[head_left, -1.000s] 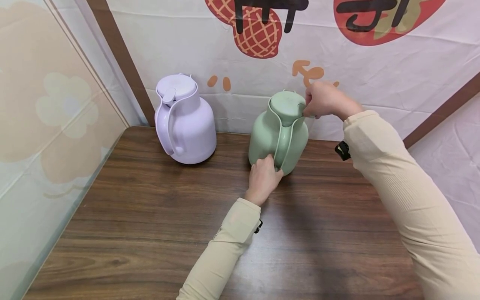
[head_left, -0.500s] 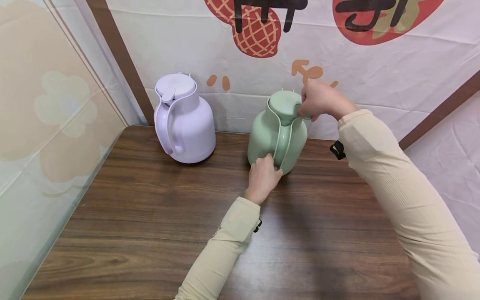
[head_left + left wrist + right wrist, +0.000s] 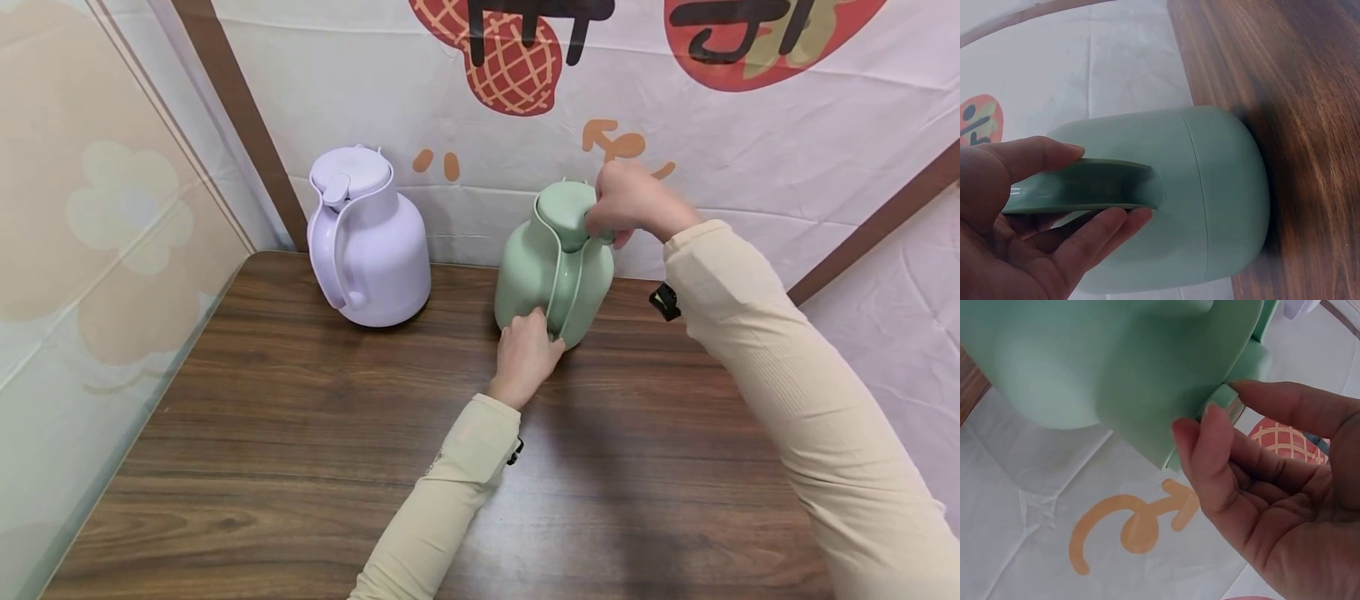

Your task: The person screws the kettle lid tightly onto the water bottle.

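Note:
A light green thermos jug stands upright on the wooden table, its handle facing me. Low on that handle my left hand holds on; in the left wrist view its thumb and fingers lie on opposite edges of the handle. My right hand is at the right side of the round lid. In the right wrist view the thumb and fingers pinch a small green tab that sticks out at the jug's rim. Part of the lid is hidden behind this hand in the head view.
A lilac jug of the same shape stands to the left, its lid on. Behind both jugs hangs a white printed cloth, close to the back edge of the table. Another cloth wall borders the left side.
My right hand has moved a little to the left along the lid's rim, still pinching the tab. The left hand and both jugs stay in place.

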`<control>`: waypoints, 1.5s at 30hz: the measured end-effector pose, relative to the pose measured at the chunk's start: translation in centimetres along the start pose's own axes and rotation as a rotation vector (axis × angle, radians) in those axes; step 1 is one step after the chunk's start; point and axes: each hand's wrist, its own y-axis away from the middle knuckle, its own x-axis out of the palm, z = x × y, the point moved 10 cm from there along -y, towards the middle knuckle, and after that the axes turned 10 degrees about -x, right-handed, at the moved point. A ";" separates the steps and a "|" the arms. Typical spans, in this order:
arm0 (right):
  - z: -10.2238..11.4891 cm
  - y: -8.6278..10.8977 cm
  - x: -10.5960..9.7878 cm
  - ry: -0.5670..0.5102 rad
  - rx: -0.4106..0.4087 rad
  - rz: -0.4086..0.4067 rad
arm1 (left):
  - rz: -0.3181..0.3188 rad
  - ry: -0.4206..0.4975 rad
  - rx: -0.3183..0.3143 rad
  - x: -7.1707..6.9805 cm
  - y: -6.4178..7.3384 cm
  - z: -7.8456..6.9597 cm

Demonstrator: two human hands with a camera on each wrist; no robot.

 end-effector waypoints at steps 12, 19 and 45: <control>-0.2 0.2 -0.1 -0.077 0.062 -0.074 | 0.009 0.005 -0.012 0.0 0.0 0.1; -0.1 0.3 0.0 -0.101 0.084 -0.078 | 0.006 0.010 -0.019 0.0 0.0 0.1; -0.1 0.4 0.4 -0.155 0.154 -0.074 | -0.005 0.015 -0.017 0.1 0.1 0.1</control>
